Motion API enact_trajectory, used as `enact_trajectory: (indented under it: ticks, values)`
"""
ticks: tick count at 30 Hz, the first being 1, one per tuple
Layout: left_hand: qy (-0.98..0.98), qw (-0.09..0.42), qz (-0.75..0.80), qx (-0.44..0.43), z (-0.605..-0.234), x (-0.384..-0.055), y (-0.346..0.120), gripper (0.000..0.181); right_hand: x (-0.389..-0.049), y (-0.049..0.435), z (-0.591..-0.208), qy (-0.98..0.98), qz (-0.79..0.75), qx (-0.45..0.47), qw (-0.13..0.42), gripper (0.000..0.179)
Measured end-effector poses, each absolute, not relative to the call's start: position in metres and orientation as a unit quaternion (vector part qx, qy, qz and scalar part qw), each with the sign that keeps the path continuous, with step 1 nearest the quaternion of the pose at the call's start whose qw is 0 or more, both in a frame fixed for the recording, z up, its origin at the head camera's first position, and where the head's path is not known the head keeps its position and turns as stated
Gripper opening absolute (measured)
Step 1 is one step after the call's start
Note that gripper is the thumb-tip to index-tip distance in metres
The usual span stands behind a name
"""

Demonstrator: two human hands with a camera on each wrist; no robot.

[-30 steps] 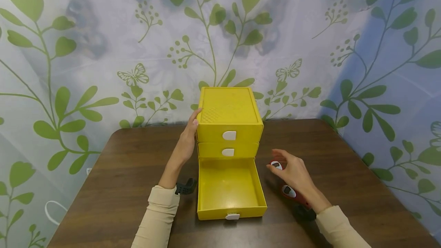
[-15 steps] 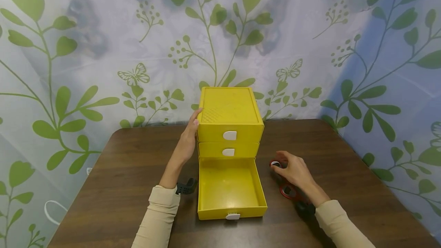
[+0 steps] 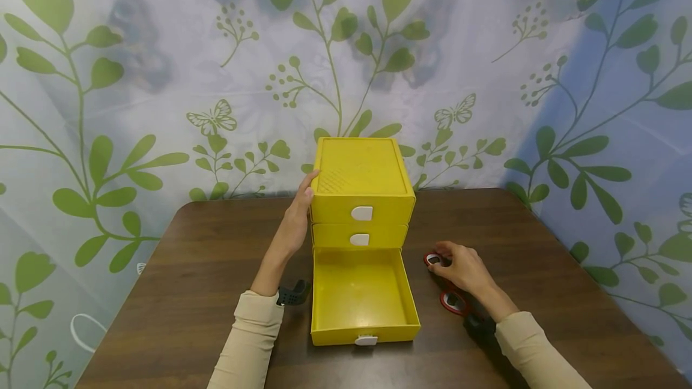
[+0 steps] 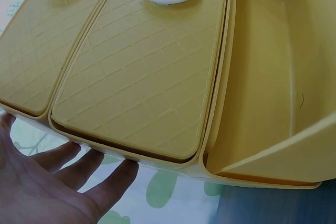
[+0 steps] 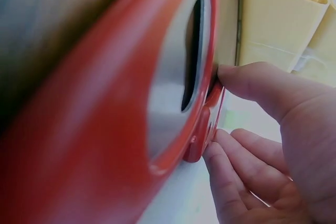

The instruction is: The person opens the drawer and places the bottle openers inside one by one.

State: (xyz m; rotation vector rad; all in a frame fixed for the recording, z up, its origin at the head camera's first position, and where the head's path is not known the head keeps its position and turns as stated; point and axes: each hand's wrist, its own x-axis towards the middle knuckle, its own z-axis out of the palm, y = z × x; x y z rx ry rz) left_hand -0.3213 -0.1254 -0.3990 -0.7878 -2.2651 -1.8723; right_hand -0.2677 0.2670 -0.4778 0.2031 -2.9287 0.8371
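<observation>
A yellow drawer unit (image 3: 357,167) stands mid-table in the head view, its bottom drawer (image 3: 359,293) pulled out and bare inside. My left hand (image 3: 294,221) lies along the unit's left side; in the left wrist view its fingers (image 4: 113,182) extend under the casing edge. Two red bottle openers with oval metal plates lie right of the drawer. At the farther opener (image 3: 430,259), my right hand (image 3: 464,266) pinches the edges between thumb and fingers. The nearer opener (image 3: 453,302) lies beside the right wrist and looms large in the right wrist view.
Two upper drawers with white tabs (image 3: 361,213) are closed. The brown wooden table (image 3: 227,227) backs onto a leaf-patterned curtain (image 3: 243,77). A white cord loop (image 3: 86,332) hangs past the left table edge. Dark wrist gear (image 3: 294,293) sits by the left wrist.
My right hand has lowered and shifted slightly right, its thumb and fingers closing in on the farther bottle opener. The left hand and the drawer unit stay put.
</observation>
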Motion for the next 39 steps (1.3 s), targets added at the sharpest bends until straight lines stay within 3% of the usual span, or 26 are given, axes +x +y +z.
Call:
enact_trajectory:
  ticks: [16, 39]
  values:
    - [-0.749, 0.055, -0.610, -0.254, -0.401, -0.321, -0.125, 0.051, -0.266, 0.266, -0.478, -0.955, 0.282, 0.072, 0.048, 0.050]
    - [-0.752, 0.057, -0.605, -0.254, -0.399, -0.321, -0.126, 0.052, -0.253, 0.249, -0.458, -0.949, 0.265, 0.106, 0.131, 0.045]
